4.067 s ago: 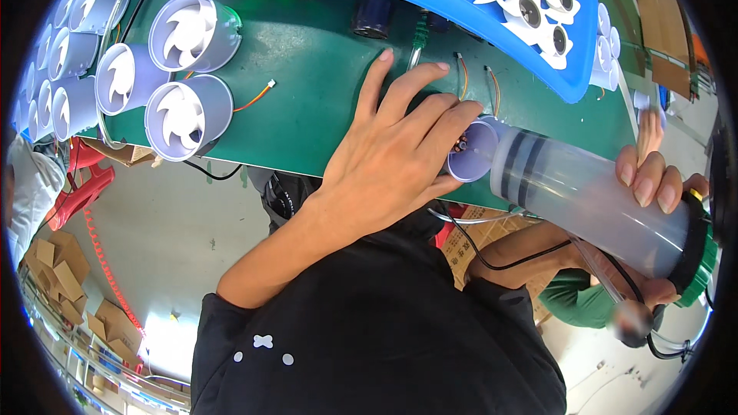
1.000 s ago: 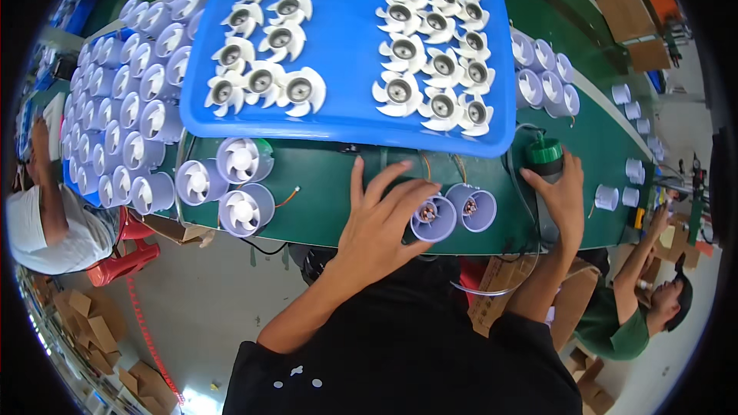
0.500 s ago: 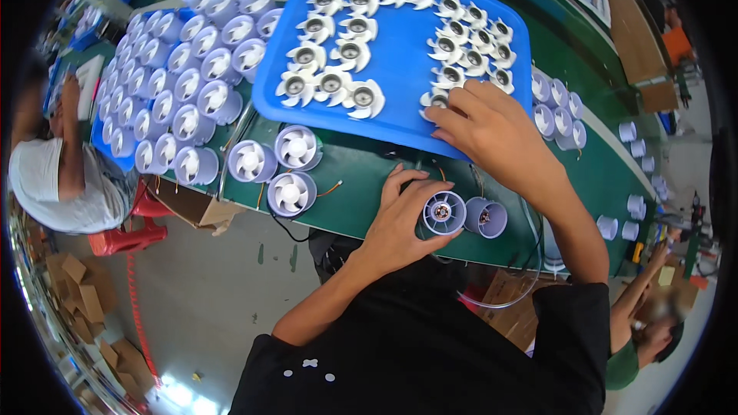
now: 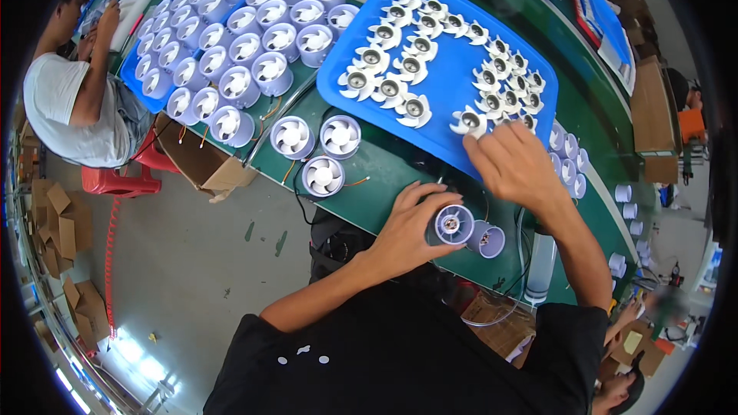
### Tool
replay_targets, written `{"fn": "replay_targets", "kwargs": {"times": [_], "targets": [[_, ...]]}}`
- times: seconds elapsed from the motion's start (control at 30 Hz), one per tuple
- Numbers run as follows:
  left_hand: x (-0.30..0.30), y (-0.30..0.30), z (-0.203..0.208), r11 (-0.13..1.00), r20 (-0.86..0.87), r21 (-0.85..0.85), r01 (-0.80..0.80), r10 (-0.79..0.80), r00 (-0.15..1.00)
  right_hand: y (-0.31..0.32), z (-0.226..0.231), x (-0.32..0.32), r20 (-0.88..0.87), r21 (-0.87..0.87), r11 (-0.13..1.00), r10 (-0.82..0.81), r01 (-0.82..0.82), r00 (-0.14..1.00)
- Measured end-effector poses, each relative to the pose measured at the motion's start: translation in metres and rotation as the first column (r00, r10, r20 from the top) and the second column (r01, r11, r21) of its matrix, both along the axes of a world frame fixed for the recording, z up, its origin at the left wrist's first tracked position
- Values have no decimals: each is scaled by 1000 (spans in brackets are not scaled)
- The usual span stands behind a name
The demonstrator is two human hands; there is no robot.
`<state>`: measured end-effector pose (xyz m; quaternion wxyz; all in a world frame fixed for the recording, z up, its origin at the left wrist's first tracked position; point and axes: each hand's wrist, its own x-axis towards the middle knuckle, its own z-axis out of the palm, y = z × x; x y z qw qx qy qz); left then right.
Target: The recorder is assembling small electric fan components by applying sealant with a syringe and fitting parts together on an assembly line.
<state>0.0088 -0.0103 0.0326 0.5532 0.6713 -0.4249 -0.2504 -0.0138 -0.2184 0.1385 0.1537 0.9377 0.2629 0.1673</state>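
Observation:
My left hand [image 4: 415, 227] is wrapped round the side of a lavender round fan housing [image 4: 454, 224] at the bench's near edge; its open end faces up, showing a hub with copper-coloured windings. A second such housing [image 4: 487, 239] stands touching it on the right. Over the near right part of a blue tray [image 4: 430, 127], my right hand [image 4: 516, 165] has its fingers bent together at the blade edge of a white fan impeller [image 4: 469, 121], pinching it. Part of that grip is hidden behind the hand. More white impellers [image 4: 415, 108] lie hub-up in the tray.
Three housings with impellers fitted [image 4: 322, 176] stand left of my hands, with thin wires trailing. Many more finished fans [image 4: 270, 73] crowd the bench at the left. A clear cylinder [image 4: 542, 265] stands near my right forearm. A person [image 4: 81, 100] works at the far left.
The view has shifted, so the bench's contents appear farther right. My right fingers remain at the same impeller, which now sits slightly farther from its neighbours. My left hand keeps holding the housing.

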Motion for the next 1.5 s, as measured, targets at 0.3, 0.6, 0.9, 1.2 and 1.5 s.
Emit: {"fn": "replay_targets", "kwargs": {"times": [0.3, 0.6, 0.9, 1.2, 1.5], "targets": [[15, 12, 37, 998, 38, -17, -64, 65, 997, 30, 5, -53, -265, 893, 302, -249, 335, 932], [11, 4, 33, 999, 146, -13, -40, 42, 988, 68, -2, -74, -716, 698, -225, -189, 680, 672], [6, 1, 33, 998, 213, 1, 64, -63, 975, 55, -9, -91, -697, 717, -161, -123, 679, 707], [-2, -1, 25, 993, -127, 85, 87, -76, 989, 58, -23, -95, -641, 766, -79, -183, 638, 746], [8, -1, 33, 991, -9, 108, 78, -78, 997, 60, -20, -97, -601, 790, -12, -207, 612, 772]]}}
